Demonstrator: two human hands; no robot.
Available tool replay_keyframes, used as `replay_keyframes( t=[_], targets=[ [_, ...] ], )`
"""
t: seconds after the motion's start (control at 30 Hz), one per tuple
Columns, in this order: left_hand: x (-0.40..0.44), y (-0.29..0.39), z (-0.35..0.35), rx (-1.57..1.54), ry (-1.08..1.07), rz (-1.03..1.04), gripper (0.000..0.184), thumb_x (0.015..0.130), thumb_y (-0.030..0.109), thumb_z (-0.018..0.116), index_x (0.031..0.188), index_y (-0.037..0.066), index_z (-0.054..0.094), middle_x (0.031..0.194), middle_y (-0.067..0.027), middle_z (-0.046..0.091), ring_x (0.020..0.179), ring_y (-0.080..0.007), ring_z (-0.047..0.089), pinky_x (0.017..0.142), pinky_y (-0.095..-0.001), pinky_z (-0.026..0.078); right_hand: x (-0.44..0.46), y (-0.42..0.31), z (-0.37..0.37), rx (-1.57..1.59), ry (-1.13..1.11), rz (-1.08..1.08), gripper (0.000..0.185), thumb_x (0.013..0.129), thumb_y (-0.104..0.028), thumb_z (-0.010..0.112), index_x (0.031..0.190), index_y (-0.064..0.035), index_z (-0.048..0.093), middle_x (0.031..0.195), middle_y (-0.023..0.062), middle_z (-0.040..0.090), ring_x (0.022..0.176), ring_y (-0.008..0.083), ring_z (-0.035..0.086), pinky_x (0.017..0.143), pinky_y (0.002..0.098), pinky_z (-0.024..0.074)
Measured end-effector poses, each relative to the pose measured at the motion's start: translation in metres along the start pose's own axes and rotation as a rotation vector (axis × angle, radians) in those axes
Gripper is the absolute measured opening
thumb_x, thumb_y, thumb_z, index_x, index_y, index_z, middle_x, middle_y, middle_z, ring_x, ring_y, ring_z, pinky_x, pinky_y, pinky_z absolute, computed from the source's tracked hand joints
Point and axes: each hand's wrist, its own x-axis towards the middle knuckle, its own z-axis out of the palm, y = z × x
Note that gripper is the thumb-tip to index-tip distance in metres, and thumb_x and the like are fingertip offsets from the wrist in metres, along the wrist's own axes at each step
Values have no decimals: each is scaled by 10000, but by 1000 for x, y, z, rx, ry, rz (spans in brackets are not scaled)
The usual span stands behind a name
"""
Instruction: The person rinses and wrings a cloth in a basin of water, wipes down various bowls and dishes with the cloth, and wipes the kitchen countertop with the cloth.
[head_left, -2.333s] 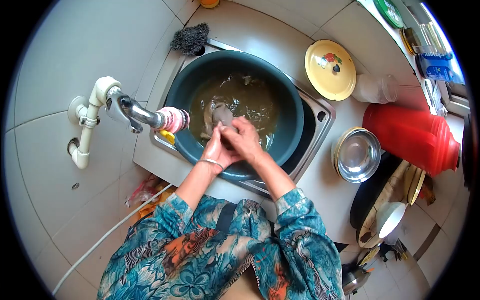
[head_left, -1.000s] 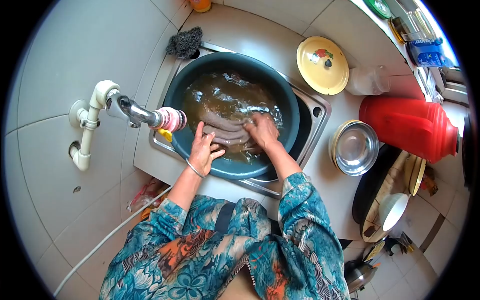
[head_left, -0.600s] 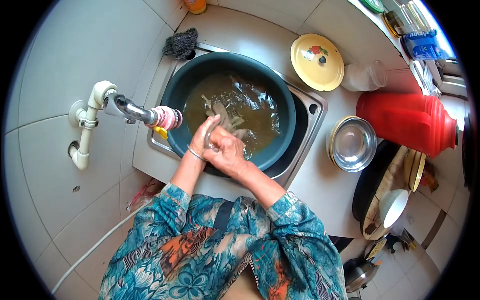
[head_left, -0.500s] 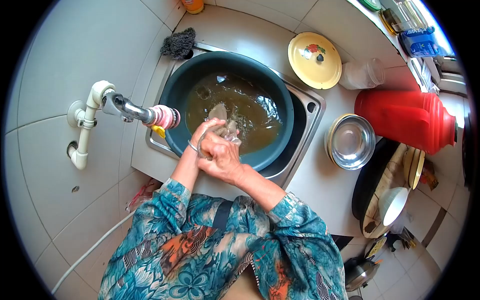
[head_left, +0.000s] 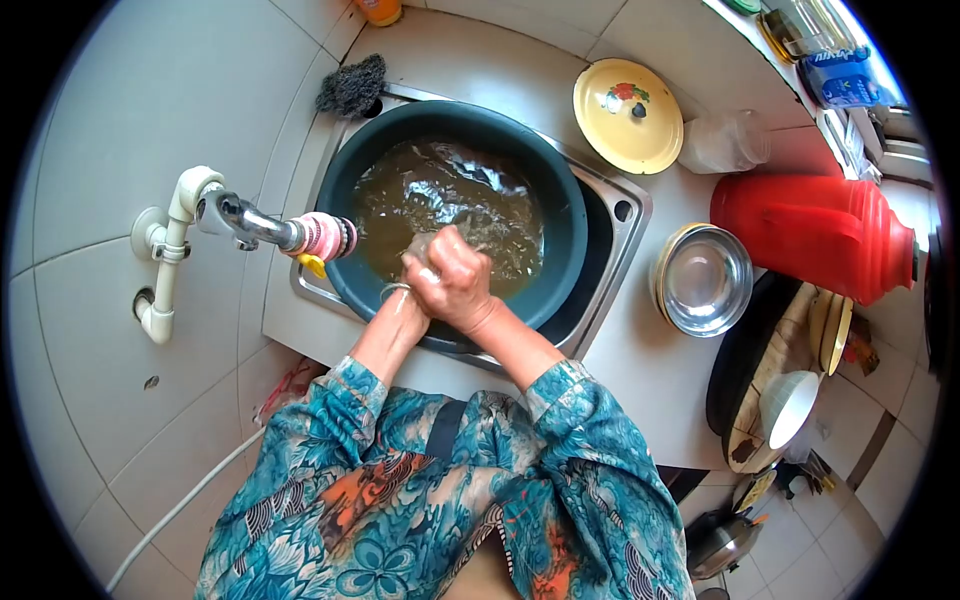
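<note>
A dark green basin (head_left: 567, 215) of murky brown water (head_left: 400, 190) sits in the steel sink. Over its near edge my hands are pressed together. My right hand (head_left: 455, 278) is clenched like a fist on top. My left hand (head_left: 418, 292), with a bracelet at its wrist, lies under and beside it, its fingers mostly covered. Between them is a wet, greyish, soft thing (head_left: 425, 243); little of it shows and I cannot tell its kind. A blurred greyish part beyond my knuckles meets the rippling water.
A tap (head_left: 265, 225) with a pink-wrapped end reaches to the basin's left rim. A dark scourer (head_left: 352, 87) lies behind. On the right are a yellow enamel lid (head_left: 630, 115), a glass jar (head_left: 725, 142), stacked metal bowls (head_left: 705, 283), a red thermos (head_left: 805, 235) and a white bowl (head_left: 790, 410).
My right hand has moved up and now covers more of my left hand and the greyish thing. That thing shows less than before. The water's ripples have shifted.
</note>
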Motion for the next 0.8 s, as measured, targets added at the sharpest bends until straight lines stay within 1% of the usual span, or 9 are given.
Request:
replay_keyframes(
  t=[0.17,0.33,0.4,0.47,0.53,0.6,0.67,0.7,0.8],
  targets=[
    [-26,-3,40,147,337,-132,232,971,239,482,1060,55,592,1032,-121,620,913,-244,647,787,-413,559,11,47,-13,41,-112,504,239,824,-276,636,750,-69,542,771,159,576,701,401,600,623,497,474],
    [-33,4,26,176,277,128,263,978,184,457,1185,30,511,1109,-112,606,1037,-240,618,899,-473,527,-8,81,-29,-248,-274,678,261,856,-343,626,927,-100,562,934,162,609,843,402,621,736,501,495],
    [-36,13,16,305,339,125,310,965,157,479,1265,79,475,1119,-90,599,1007,-225,618,868,-440,527,-9,91,-41,-222,-351,736,526,827,-327,653,1255,-110,438,1178,193,529,1096,391,542,882,483,461],
    [-40,23,13,491,441,33,475,934,102,502,1390,189,402,1123,-61,580,920,-174,597,791,-359,507,-13,85,-40,-236,-348,778,614,813,-310,666,1313,-84,391,1217,217,490,1152,406,502,917,487,448],
    [-39,22,7,620,461,61,564,921,84,507,1441,237,353,1147,-57,559,894,-148,576,765,-323,488,-19,80,-33,-259,-656,770,609,803,-305,679,1296,-45,433,1241,241,474,1168,418,493,934,502,442],
    [-38,19,-2,825,507,222,597,881,86,544,1442,195,372,1222,-95,503,924,-150,561,780,-318,486,-14,86,-32,-200,-999,758,562,825,-330,654,1263,-31,468,1238,254,481,1177,422,490,944,514,438],
    [-36,18,-25,1148,544,416,605,851,77,569,1427,162,403,1263,-120,470,958,-172,552,814,-318,480,-13,85,-37,-191,-806,811,542,840,-348,636,1242,-18,482,1245,265,485,1164,426,503,946,507,441],
    [-41,20,-24,1260,501,575,575,804,58,583,1366,86,464,1289,-178,447,1082,-274,519,943,-358,431,-13,83,-38,-188,-713,833,535,847,-357,626,1231,-11,489,1248,271,487,1158,429,510,948,503,443],
    [-45,19,-12,1632,562,849,529,794,59,582,1314,38,486,1308,-226,426,1208,-362,434,1048,-401,337,-27,75,-31,-250,-724,812,521,850,-363,611,1197,13,515,1267,285,479,1112,438,537,940,493,447]
  ],
)
